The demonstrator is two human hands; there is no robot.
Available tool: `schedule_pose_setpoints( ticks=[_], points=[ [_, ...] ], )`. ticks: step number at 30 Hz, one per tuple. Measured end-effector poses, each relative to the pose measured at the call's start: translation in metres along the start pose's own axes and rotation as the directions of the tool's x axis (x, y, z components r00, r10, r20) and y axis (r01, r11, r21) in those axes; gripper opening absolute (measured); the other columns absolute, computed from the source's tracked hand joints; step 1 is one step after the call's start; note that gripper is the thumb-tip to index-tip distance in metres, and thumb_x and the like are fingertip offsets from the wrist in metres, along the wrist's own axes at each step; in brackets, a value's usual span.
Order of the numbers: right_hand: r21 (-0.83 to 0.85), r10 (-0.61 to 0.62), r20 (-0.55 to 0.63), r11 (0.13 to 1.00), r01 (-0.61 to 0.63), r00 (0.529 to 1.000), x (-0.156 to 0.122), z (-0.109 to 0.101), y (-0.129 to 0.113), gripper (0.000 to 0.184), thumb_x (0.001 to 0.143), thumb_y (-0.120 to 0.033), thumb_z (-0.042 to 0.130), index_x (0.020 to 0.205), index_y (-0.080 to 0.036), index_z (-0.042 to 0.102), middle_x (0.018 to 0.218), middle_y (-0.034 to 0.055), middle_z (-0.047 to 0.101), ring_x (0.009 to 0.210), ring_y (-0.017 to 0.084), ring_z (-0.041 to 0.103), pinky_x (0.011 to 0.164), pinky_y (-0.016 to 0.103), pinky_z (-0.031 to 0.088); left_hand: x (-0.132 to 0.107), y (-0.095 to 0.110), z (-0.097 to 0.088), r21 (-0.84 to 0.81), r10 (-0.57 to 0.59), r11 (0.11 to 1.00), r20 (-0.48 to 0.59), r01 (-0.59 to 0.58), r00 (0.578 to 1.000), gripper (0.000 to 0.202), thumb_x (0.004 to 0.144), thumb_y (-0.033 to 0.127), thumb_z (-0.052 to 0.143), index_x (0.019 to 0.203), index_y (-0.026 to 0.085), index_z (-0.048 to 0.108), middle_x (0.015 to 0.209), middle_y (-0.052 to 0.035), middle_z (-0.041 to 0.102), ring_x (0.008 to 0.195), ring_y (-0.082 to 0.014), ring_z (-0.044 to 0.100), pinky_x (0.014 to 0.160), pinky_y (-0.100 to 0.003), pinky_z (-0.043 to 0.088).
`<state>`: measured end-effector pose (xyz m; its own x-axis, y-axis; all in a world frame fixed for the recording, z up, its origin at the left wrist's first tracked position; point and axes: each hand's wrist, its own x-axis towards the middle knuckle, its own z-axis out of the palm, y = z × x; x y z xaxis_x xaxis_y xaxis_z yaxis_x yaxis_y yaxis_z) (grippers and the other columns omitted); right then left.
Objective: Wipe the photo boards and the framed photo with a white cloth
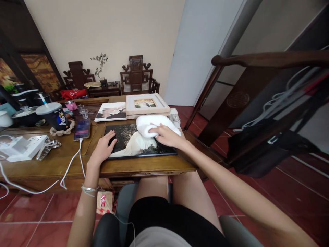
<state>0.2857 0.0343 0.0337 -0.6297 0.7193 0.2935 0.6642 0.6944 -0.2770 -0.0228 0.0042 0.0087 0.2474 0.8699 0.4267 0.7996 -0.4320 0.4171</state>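
Observation:
A dark framed photo print (123, 140) showing a white gown lies flat near the front edge of the wooden table (144, 166). On its left end rests my left hand (104, 145), palm down with fingers spread. My right hand (167, 135) grips a folded white cloth (150, 122) and presses it onto the upper right part of the print. The cloth covers that corner, so the picture beneath it is hidden. Just behind the print lie a smaller photo panel (111, 111) and a light wooden picture frame (147, 104).
To the left are a phone (82, 129) on a white charging cable, a power strip (28, 147), crumpled foil (50, 147) and a lidded cup with a straw (52, 115). A dark wooden chair (236, 92) stands close on the right. Small clear cups (84, 112) sit farther back.

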Motion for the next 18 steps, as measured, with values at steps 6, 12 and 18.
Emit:
schedule_pose_setpoints(
  ticks=[6, 12, 18],
  points=[
    [0.077, -0.066, 0.134, 0.995, 0.056, 0.989, -0.057, -0.016, -0.046, 0.055, 0.066, 0.001, 0.038, 0.109, -0.019, 0.066, 0.126, 0.0113, 0.065, 0.142, 0.027, 0.031, 0.114, 0.055, 0.023, -0.001, 0.001, 0.001, -0.011, -0.016, 1.000, -0.001, 0.016, 1.000, 0.044, 0.092, 0.037, 0.044, 0.124, 0.013, 0.062, 0.138, -0.0131, 0.056, 0.134, -0.0253, 0.047, 0.115, -0.045, 0.034],
    [0.141, -0.099, 0.257, 0.988, 0.064, 0.961, -0.070, -0.029, -0.069, 0.058, 0.060, 0.003, 0.039, 0.104, -0.021, 0.067, 0.133, 0.0100, 0.061, 0.143, 0.024, 0.030, 0.117, 0.051, 0.022, -0.001, 0.004, 0.001, -0.004, -0.014, 1.000, 0.004, 0.014, 1.000, 0.045, 0.093, 0.035, 0.043, 0.125, 0.009, 0.061, 0.138, -0.0162, 0.055, 0.134, -0.0257, 0.047, 0.115, -0.044, 0.034],
    [0.117, -0.120, 0.149, 0.988, 0.103, 0.981, -0.024, -0.013, -0.040, 0.054, 0.064, 0.001, 0.039, 0.102, -0.021, 0.070, 0.105, 0.0052, 0.073, 0.123, 0.029, 0.055, 0.104, 0.046, 0.037, -0.001, 0.003, 0.000, 0.005, -0.014, 1.000, 0.006, 0.014, 1.000, 0.044, 0.093, 0.036, 0.043, 0.125, 0.013, 0.061, 0.139, -0.0136, 0.056, 0.134, -0.0244, 0.048, 0.115, -0.044, 0.034]
  ],
)
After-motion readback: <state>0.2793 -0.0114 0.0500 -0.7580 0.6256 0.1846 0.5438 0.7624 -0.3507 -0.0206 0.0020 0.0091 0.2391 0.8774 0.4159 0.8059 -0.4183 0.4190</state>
